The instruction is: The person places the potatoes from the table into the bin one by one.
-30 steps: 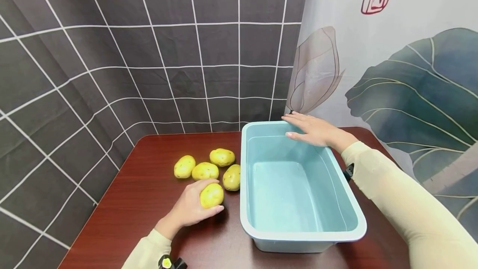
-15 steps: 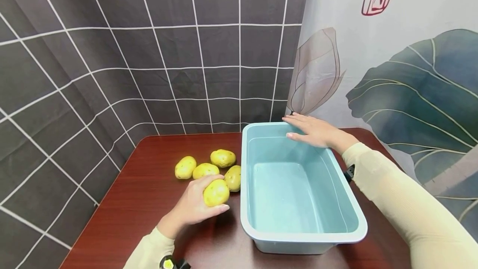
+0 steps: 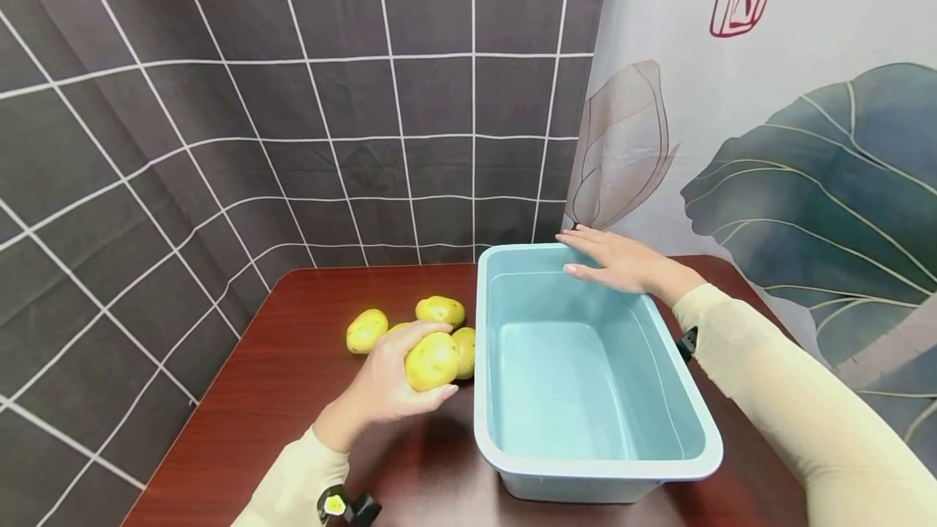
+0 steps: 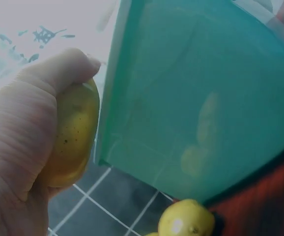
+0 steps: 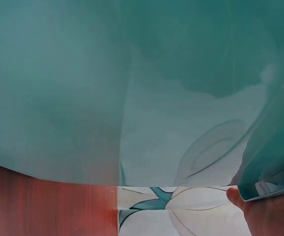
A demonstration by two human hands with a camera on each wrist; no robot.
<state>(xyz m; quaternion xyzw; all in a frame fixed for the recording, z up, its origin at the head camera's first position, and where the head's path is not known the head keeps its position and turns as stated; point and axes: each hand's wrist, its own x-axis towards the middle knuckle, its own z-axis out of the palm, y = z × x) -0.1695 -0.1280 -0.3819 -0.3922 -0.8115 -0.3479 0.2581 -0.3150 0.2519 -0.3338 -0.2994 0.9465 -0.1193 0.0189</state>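
Note:
My left hand (image 3: 388,376) grips a yellow potato (image 3: 432,362), thumb on one side and fingers on the other, raised over the table left of the bin. The left wrist view shows the same potato (image 4: 73,135) between thumb and palm, close to the bin's outer wall (image 4: 196,98). Behind it lie more potatoes, one at the left (image 3: 367,331), one at the back (image 3: 441,311) and others partly hidden by the hand. My right hand (image 3: 618,260) rests with straight fingers on the far right corner of the light blue plastic bin (image 3: 596,468).
The bin stands on a dark red wooden table (image 3: 293,397), right of the potatoes. A dark grid-patterned curtain (image 3: 410,104) hangs behind the table, and a white curtain with leaf prints (image 3: 820,185) hangs at the right.
My left hand has lifted the potato and moved it slightly right and upward, now covering part of the potatoes behind. The right hand stays on the bin.

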